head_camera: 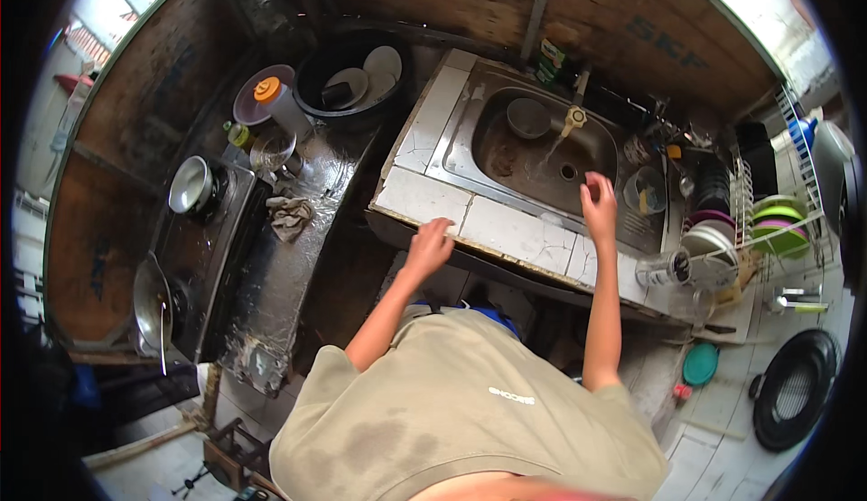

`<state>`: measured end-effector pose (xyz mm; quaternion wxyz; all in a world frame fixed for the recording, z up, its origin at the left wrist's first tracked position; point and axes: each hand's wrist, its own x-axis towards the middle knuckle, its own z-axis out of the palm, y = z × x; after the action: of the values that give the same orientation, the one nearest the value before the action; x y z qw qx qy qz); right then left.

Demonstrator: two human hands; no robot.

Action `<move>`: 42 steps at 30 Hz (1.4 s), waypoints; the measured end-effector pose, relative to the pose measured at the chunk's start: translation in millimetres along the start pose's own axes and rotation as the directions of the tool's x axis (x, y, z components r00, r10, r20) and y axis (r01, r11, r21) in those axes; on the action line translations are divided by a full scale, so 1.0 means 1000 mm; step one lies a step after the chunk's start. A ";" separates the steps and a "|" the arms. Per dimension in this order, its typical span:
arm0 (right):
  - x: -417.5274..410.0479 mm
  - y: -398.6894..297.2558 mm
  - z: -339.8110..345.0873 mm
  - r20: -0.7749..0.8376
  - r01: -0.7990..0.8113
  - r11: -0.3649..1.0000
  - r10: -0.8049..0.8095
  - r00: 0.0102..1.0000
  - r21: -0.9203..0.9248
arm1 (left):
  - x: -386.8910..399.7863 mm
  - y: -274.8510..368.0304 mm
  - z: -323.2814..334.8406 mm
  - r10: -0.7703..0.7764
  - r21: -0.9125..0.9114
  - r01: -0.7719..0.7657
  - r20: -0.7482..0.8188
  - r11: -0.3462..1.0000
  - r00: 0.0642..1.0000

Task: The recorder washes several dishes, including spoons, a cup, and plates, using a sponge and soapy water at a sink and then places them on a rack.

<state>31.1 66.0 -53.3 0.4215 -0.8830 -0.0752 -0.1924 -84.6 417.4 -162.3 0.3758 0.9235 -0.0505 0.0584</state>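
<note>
My left hand (432, 249) is at the front edge of the white tiled counter (423, 200), fingers slightly bent, with nothing in it. Over the near rim of the stainless steel sink (498, 186), my right hand (600, 204) is raised with thumb and fingers apart and holds nothing. A tap (575, 117) with a pale yellow spout end lets a thin stream of water into the basin. Inside the basin, a grey bowl (529, 118) sits at the back left, away from the drain (568, 172). A clear plastic tub (645, 189) stands right of my right hand.
Plates fill a wire dish rack (744, 196) at the right, with a glass (664, 268) before it. At left are a black basin (308, 88) of dishes, an orange-capped bottle (288, 105), a crumpled rag (290, 216) and a stove (213, 230) bearing a pot (190, 185) and wok (152, 301).
</note>
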 end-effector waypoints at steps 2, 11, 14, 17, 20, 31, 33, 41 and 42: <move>0.062 0.014 0.010 0.094 0.180 0.967 -0.165 0.982 -0.182 | -0.001 -0.014 -0.003 -0.086 0.029 0.086 0.001 0.996 0.996; 0.190 0.087 0.066 0.410 0.197 0.782 0.080 0.909 -0.591 | -0.013 -0.057 -0.034 -0.241 -0.198 0.214 -0.119 0.957 0.963; 0.198 0.082 0.078 0.382 0.274 0.763 -0.039 0.923 -0.585 | -0.012 -0.067 -0.056 -0.431 -0.348 0.363 -0.139 0.864 0.892; 0.205 0.057 0.088 0.307 0.114 0.758 0.119 0.944 -0.643 | 0.005 -0.097 -0.069 -0.456 -0.407 0.350 -0.198 0.843 0.868; 0.207 0.052 0.096 0.133 -0.115 0.643 0.324 0.937 -0.757 | 0.055 -0.116 -0.085 -0.445 -0.440 0.326 -0.198 0.837 0.873; 0.178 0.065 0.105 0.075 -0.612 0.732 0.657 0.750 -0.299 | 0.341 -0.257 -0.116 -0.480 -0.353 0.367 -0.324 0.861 0.815; 0.169 0.059 0.114 0.013 -0.603 0.764 0.622 0.783 -0.230 | 0.385 -0.322 -0.113 -0.540 -0.188 0.507 -0.340 0.841 0.770; 0.145 0.031 0.120 0.005 -0.789 0.594 0.800 0.600 -0.157 | 0.459 -0.515 -0.054 -0.950 -0.359 0.927 -0.311 0.114 -0.004; 0.148 0.028 0.134 0.065 -0.786 0.608 0.794 0.605 -0.110 | 0.443 -0.553 -0.062 -0.990 -0.611 0.781 -0.130 0.127 0.059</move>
<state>211.3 147.3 -90.1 0.4270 -0.8488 0.3063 0.0584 425.1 833.4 -434.2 0.4936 0.5907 0.6370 0.0413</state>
